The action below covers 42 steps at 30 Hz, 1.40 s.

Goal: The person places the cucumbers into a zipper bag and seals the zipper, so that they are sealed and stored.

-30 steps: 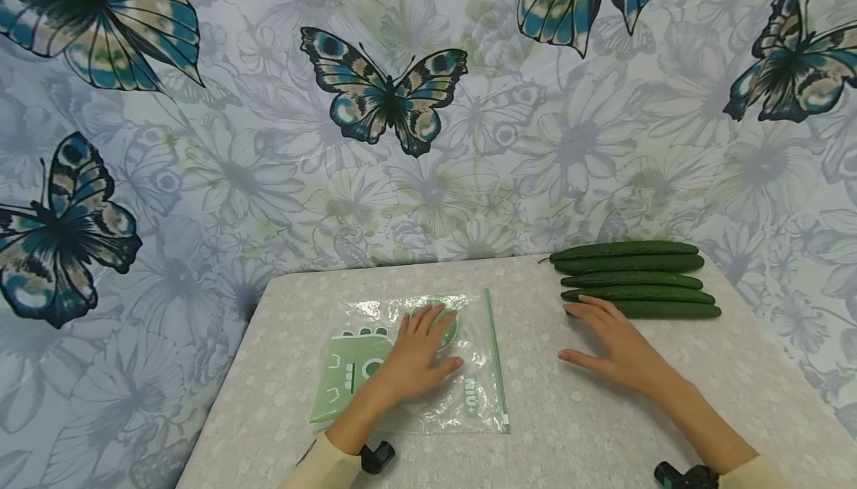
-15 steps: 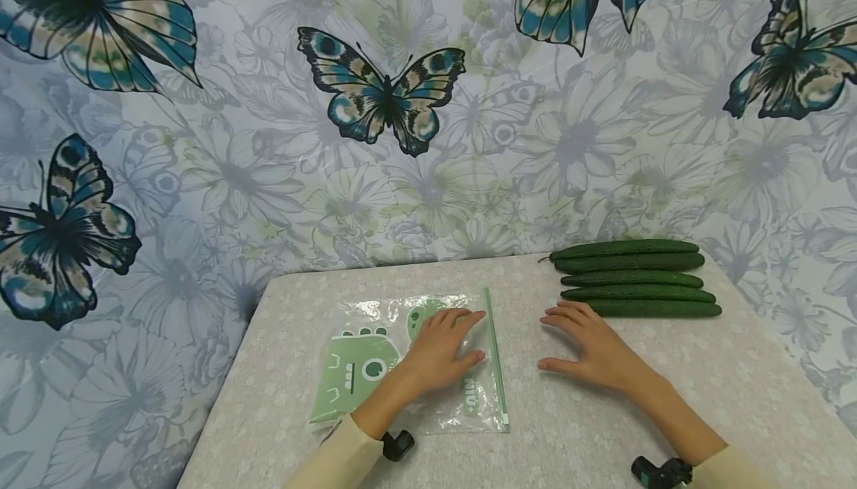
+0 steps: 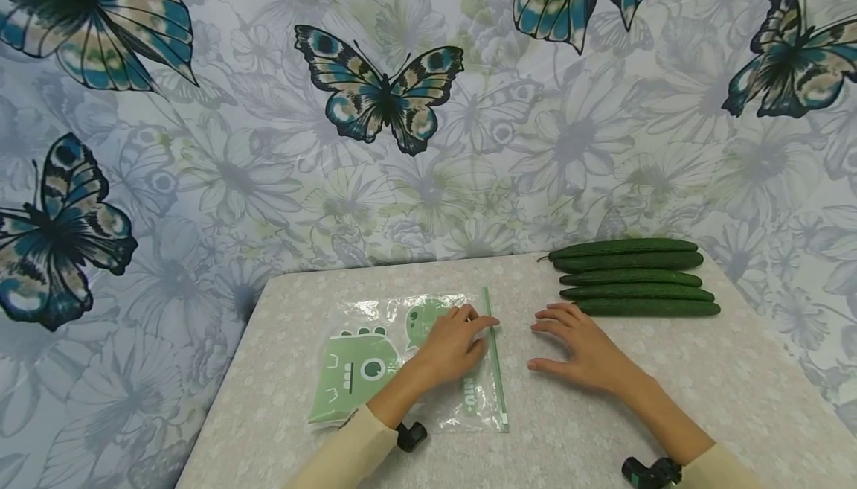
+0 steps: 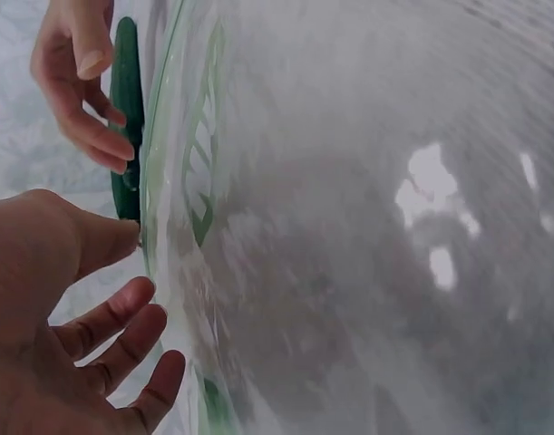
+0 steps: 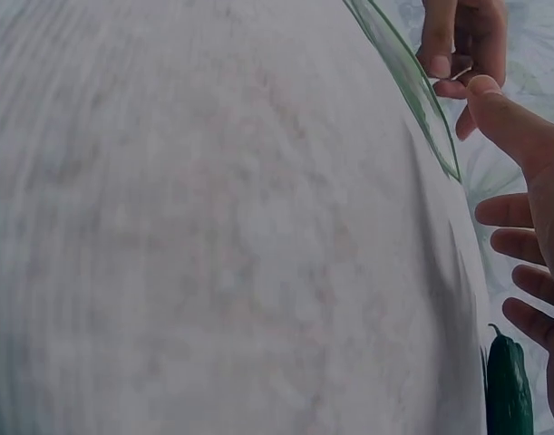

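Observation:
A clear zip bag (image 3: pixel 355 388) with green cartoon prints lies flat on the table, its green zip strip (image 3: pixel 498 388) along the right side. Above the bag's right part hovers my left hand (image 3: pixel 447 351), fingers loosely bent and index finger reaching over the strip. In the left wrist view this hand (image 4: pixel 86 308) holds nothing, its fingers spread near the bag's edge. My right hand (image 3: pixel 589 351) is to the right of the strip, fingers apart and relaxed, holding nothing. Just behind it several long green cucumbers (image 3: pixel 636 278) lie side by side.
The table (image 3: pixel 535 444) has a pale patterned cloth, and its back edge meets a butterfly-printed wall covering (image 3: pixel 402 206). A dark wrist camera (image 3: pixel 411 437) sits on the left wrist, and a second camera (image 3: pixel 649 472) on the right.
My left hand has moved right across the bag to the zip strip, its fingers bending more. My right hand has shifted left, away from the cucumbers. The bag and cucumbers stay put.

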Available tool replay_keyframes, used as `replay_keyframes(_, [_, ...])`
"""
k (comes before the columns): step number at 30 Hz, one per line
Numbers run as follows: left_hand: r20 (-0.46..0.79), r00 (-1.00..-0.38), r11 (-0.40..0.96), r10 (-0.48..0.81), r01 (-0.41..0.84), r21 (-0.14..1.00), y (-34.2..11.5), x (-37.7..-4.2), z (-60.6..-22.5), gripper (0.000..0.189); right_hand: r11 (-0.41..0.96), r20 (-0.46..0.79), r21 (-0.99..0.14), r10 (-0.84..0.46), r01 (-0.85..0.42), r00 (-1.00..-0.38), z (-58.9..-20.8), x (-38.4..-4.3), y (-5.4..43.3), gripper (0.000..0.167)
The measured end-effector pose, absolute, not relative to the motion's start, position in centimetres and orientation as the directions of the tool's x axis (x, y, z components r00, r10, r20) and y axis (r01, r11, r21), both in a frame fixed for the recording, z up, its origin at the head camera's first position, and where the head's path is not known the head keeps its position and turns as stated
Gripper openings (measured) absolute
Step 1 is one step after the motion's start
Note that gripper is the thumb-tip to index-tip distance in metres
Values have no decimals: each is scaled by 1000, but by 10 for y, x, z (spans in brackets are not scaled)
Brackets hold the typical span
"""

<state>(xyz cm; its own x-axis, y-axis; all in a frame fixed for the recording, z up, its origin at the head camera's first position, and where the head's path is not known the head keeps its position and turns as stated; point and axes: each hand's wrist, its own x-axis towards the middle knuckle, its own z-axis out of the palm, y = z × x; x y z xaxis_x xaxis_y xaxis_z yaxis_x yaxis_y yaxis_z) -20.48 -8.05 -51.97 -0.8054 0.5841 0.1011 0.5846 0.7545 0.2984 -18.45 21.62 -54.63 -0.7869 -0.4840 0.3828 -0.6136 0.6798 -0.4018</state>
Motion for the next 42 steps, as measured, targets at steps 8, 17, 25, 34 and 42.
replay_keyframes(8, [94,-835,765,542,537,356,-73,-207,-526,35,683,345,-414,-494,-602,-798,-545,-186,203,51])
replay_keyframes(17, [109,-854,773,510,509,379,-70,-208,-529,34,676,359,-396,-509,-622,-782,-545,-190,191,45])
replay_keyframes(25, [117,-860,738,497,490,464,-73,-210,-530,28,686,287,-440,-505,-580,-814,-544,-191,174,47])
replay_keyframes(34, [121,-859,683,498,475,555,-75,-218,-537,25,706,258,-463,-470,-535,-844,-549,-188,158,58])
replay_keyframes(42, [140,-867,629,478,449,635,-78,-223,-553,27,727,243,-444,-465,-524,-851,-550,-184,150,66])
